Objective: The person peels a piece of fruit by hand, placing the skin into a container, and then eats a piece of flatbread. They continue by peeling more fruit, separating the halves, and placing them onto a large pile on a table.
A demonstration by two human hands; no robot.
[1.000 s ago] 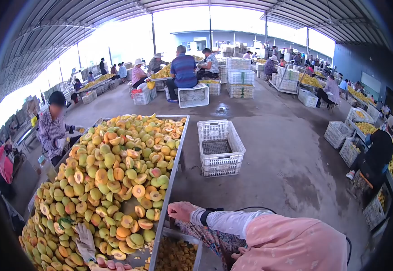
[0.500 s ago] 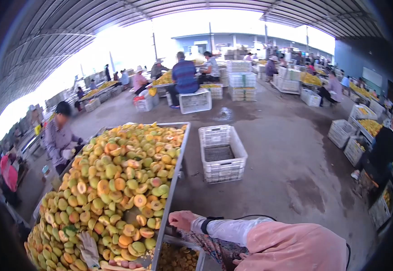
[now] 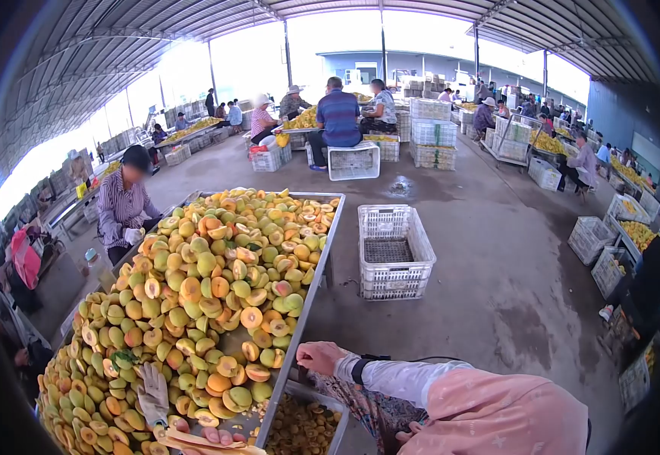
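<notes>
At the bottom edge my left hand (image 3: 224, 436) shows only as several curled bare fingertips, next to a long beige strip (image 3: 205, 444); what they hold is mostly hidden. Right behind them rises a big heap of halved yellow-green peaches (image 3: 193, 303), piled on a metal-edged table (image 3: 311, 296). On the heap, just beyond my fingers, a limp grey-white work glove (image 3: 152, 394) lies with its fingers pointing away. My right hand is out of the frame.
Close on the right sits a co-worker in pink (image 3: 497, 409), one hand (image 3: 321, 356) at the table's edge. Below is a crate of cut pieces (image 3: 307, 425). A white plastic crate (image 3: 397, 277) stands on the floor. Another worker (image 3: 125, 201) stands across the heap at left.
The view has tilted down and turned slightly left, so the heap and crates sit higher and further right. More of my left fingers and the beige strip show at the bottom.
</notes>
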